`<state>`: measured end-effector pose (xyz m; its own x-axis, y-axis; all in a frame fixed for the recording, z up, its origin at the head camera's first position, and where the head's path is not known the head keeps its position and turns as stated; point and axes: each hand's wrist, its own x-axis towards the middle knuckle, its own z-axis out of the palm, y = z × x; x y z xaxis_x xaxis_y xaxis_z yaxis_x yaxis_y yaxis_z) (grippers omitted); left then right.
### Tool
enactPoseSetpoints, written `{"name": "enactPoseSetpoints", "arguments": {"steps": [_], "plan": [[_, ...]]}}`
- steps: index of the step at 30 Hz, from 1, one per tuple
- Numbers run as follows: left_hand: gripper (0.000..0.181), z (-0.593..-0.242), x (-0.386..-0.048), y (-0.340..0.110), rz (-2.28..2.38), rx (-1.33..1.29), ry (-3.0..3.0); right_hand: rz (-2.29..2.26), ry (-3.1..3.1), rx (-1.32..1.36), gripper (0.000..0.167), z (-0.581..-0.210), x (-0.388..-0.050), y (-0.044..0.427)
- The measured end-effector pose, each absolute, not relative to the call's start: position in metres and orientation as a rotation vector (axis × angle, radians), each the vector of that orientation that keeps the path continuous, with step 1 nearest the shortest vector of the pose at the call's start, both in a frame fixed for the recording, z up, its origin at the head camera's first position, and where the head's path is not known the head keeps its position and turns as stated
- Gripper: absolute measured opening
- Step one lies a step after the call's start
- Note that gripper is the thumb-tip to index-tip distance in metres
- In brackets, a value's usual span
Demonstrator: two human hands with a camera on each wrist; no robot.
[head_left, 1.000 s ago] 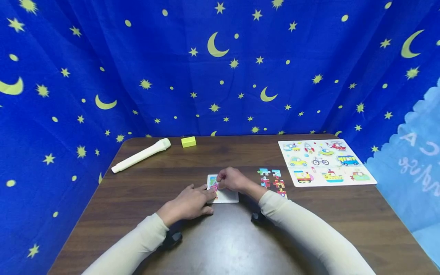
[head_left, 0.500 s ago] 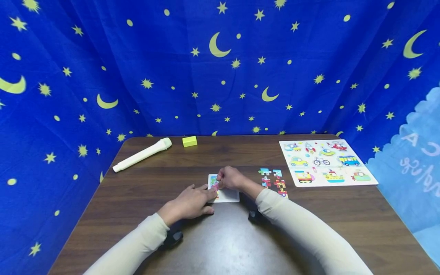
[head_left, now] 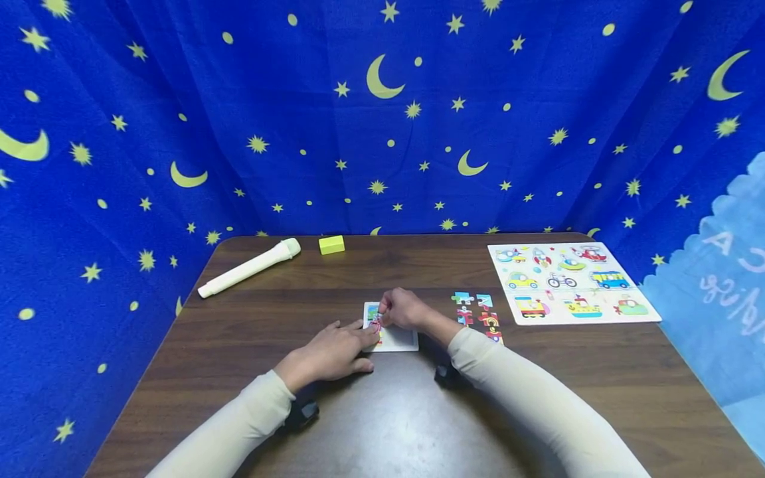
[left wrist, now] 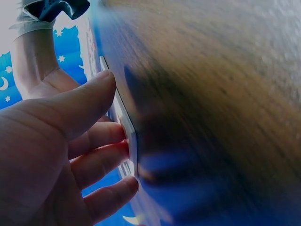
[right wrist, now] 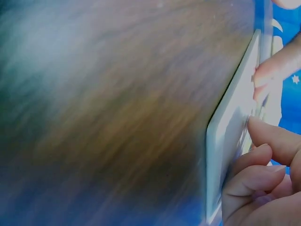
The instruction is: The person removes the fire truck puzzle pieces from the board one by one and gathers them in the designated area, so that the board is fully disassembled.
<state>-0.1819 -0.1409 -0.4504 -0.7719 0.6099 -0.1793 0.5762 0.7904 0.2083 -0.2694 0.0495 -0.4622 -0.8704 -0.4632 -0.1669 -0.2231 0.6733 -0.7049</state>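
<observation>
A small white puzzle tray [head_left: 402,340] lies on the table between the hands, with coloured jigsaw pieces along its left part. My left hand [head_left: 331,352] rests at its left side, fingers extended onto the pieces and thumb on the table. My right hand [head_left: 403,310] is over the tray, its fingers curled, thumb and forefinger pinching a small jigsaw piece [head_left: 378,321] beside the left fingertips. Most of that piece is hidden by the fingers. In the right wrist view, the right fingertips [right wrist: 254,123] come down close to the tray's face [right wrist: 230,127].
Several loose jigsaw pieces [head_left: 490,320] lie right of the tray. Farther right is a large white board with vehicle pictures [head_left: 574,285]. A white microphone-shaped stick [head_left: 250,269] and a yellow block [head_left: 331,245] lie near the back edge. A blue starry curtain [head_left: 299,133] hangs behind.
The right fingertips shift very slightly over the tray, and the piece at them looks a little turned. The left hand stays in place. The whole view drifts slightly.
</observation>
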Motion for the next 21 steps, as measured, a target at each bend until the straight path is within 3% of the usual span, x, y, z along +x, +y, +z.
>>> {"name": "enactPoseSetpoints", "arguments": {"steps": [9,15,21], "plan": [[0.056,-0.448,-0.183,-0.139,0.238,0.923,2.743,-1.3,2.482,-0.405,0.016,-0.457,-0.285,0.112],[0.05,-0.448,-0.183,-0.141,0.268,0.992,2.757,-1.137,2.659,-0.262,0.018,-0.455,-0.298,0.155],[0.05,-0.448,-0.183,-0.142,0.282,1.02,2.751,-1.015,2.712,-0.216,0.018,-0.456,-0.299,0.164]]}}
